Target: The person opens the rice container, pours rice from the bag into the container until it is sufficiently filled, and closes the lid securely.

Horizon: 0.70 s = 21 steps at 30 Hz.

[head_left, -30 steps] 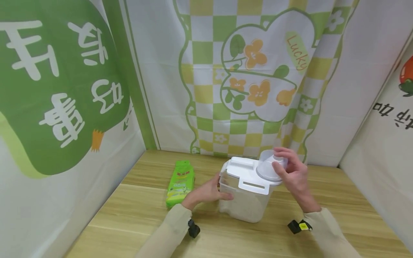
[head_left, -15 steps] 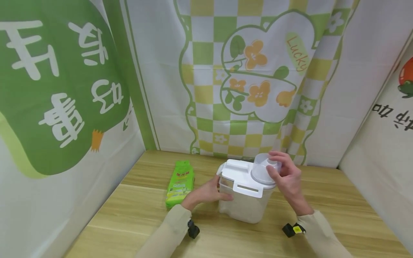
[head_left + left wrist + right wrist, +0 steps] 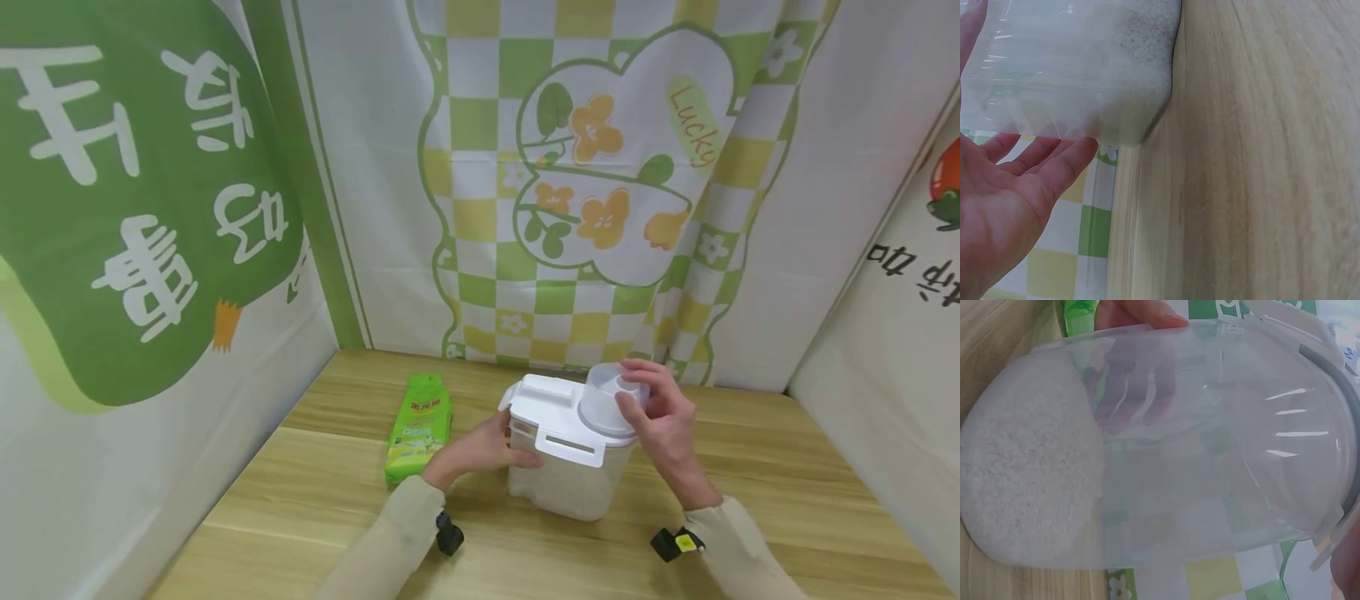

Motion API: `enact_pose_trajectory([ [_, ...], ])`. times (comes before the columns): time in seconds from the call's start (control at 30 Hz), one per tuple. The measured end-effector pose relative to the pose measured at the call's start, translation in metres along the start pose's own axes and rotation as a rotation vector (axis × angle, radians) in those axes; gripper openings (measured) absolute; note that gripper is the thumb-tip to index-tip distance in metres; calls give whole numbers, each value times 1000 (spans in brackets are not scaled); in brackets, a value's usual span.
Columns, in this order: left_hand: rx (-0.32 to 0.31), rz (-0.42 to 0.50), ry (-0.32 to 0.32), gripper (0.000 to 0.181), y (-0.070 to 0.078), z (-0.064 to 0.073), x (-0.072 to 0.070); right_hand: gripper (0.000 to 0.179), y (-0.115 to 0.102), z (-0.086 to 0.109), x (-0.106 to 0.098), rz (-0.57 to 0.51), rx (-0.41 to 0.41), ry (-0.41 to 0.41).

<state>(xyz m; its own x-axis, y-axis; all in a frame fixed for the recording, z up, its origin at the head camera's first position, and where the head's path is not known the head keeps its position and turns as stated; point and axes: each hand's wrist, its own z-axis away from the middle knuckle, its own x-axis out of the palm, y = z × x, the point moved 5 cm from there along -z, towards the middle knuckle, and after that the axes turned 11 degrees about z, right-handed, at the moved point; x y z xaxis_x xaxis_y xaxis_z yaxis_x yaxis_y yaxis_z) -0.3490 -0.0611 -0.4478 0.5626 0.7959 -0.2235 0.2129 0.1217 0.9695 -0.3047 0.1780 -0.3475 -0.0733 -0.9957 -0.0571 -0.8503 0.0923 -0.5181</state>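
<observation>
A clear plastic storage container [image 3: 558,487] stands on the table with white, rice-like grains [image 3: 1035,462] in its lower part. My left hand [image 3: 480,450] grips its left side, thumb at the front and fingers around the back. Over the top lies a white lid [image 3: 551,402], its slotted front clip [image 3: 572,448] sticking outward. A clear round cup [image 3: 600,408] is seated on the lid's right end. My right hand [image 3: 663,417] holds this cup between thumb and fingers. In the right wrist view, the lid is right at the container's rim.
A green printed packet [image 3: 420,425] lies on the wooden table [image 3: 300,500], left of the container. Behind the table hangs a checked green and yellow cloth [image 3: 480,250]; printed cloth walls close off both sides.
My right hand has moved left and down, bringing the lid and cup lower over the container's top. The left hand keeps its grip in place.
</observation>
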Motion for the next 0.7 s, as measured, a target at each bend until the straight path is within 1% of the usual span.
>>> enact_pose_trajectory([
  [0.13,16,2,2,78,1,0,0,25,-1,0,1,-12,-23,-3],
  [0.27,28,-39,2,76,3,0,1,25,-2,1,2,-32,-40,-8],
  [0.43,12,-86,17,70,1,0,1,24,-3,3,1,-61,-52,-18],
  [0.57,4,-80,21,69,0,0,1,23,-2,5,1,-72,-53,-21],
  [0.7,26,-69,13,69,1,-1,1,23,0,6,0,-51,-41,-25],
])
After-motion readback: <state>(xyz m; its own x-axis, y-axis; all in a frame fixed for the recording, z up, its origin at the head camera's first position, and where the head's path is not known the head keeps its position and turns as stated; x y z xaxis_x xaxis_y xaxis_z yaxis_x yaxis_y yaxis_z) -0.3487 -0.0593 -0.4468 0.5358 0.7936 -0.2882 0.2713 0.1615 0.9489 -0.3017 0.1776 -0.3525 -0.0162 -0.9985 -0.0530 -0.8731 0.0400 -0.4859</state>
